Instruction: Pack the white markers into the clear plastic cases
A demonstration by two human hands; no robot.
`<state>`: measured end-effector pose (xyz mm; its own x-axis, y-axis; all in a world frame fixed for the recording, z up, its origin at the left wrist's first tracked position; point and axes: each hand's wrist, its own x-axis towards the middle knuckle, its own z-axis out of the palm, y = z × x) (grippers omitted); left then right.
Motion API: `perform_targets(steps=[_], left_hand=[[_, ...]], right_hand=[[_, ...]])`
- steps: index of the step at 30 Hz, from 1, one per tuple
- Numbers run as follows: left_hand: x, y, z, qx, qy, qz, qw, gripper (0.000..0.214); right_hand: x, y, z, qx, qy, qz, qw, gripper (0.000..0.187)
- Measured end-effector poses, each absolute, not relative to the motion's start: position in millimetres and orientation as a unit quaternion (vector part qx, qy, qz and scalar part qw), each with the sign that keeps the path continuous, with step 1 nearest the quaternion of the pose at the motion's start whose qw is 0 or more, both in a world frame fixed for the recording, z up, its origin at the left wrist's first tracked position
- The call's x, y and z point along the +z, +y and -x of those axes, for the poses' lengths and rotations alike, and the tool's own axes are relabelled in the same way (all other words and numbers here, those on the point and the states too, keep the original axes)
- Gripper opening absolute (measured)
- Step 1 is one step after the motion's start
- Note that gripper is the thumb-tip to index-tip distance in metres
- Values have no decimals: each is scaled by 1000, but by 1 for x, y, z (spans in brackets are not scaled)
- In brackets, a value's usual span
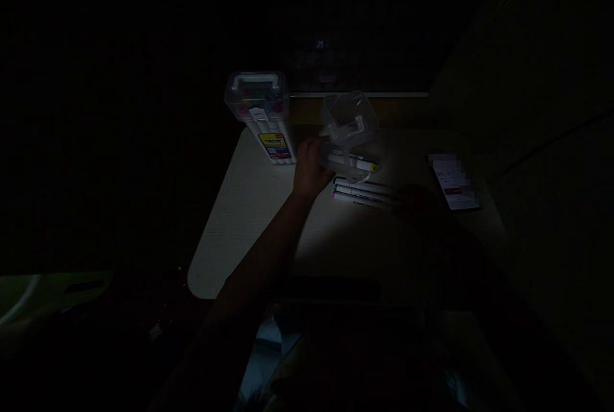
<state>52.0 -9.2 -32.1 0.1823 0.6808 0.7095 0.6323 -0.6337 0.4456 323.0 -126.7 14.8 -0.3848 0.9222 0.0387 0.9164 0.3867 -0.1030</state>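
My left hand [311, 169] is wrapped round the near left side of a clear plastic marker case [338, 153], which lies tipped on its side with its lid open. Inside the case is a white marker with a yellow end [367, 166]. Several white markers [362, 193] lie side by side on the table, just below the case; their left ends show green and pink. My right hand [412, 199] is a dark shape at the right ends of these markers. Its fingers are lost in shadow, so I cannot tell whether it grips them.
A second clear marker case [261, 118], closed and full, stands upright at the table's back left. A phone with a lit screen [453, 182] lies to the right. The pale table [230, 233] has a rounded front left corner. The surroundings are very dark.
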Motion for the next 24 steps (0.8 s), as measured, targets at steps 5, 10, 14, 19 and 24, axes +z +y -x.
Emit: perform_targets(steps=[5,10,14,19,24], left_hand=[[-32,-9,-52,475,423,-771,32,70],[-32,-9,-51,470,424,-773,39,69],[-33,-8,-52,476,423,-770,21,70],[-33,-8,-51,480,411,-775,14,69],[-31,-9,-52,477,418,-773,26,67]], right_hand=[[13,-127,-324,28,-835,546,54,26],[14,-126,-322,26,-834,549,49,25],[15,-127,-319,16,-829,558,44,25],[16,-125,-315,7,-823,566,40,25],[18,-124,-313,13,-816,577,36,29]])
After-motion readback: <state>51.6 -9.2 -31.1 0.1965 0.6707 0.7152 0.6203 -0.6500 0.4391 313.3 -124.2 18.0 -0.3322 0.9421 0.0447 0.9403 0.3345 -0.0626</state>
